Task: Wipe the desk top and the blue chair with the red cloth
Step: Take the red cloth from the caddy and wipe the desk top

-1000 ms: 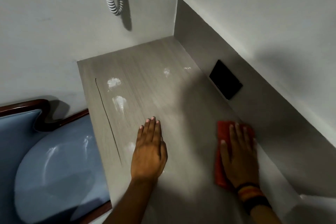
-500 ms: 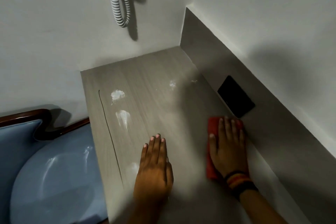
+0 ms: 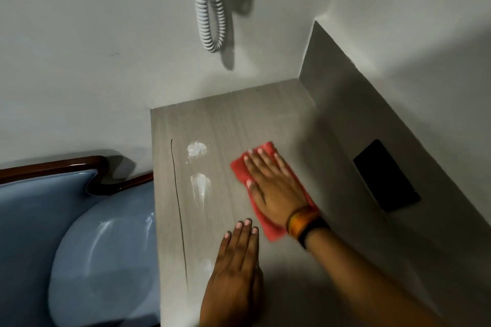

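A: Item one, right hand (image 3: 276, 188). Fingers?

B: Spread flat, pressing the red cloth (image 3: 265, 194) onto the desk top (image 3: 239, 119); nothing pinched, the palm does the holding. The cloth lies mid-desk, right of the white smudges (image 3: 197, 148).

A: Why flat?

B: Likely to spread pressure so the cloth drags without bunching.

A: Item two, left hand (image 3: 233, 276)?

B: Fingers straight and together, palm down on the desk nearer the front edge, holding nothing. Probably a brace while leaning in.

A: Beyond the hands?

B: Blue chair (image 3: 79, 247) left of the desk, untouched. Coiled cord (image 3: 211, 16) on the wall above. Dark panel (image 3: 385, 175) in the side board at right.

A: Changes?

B: Half a second ago the cloth sat against the side board below the panel; it has swept left toward the smudges. Two small far marks are gone. The left hand has kept its place.
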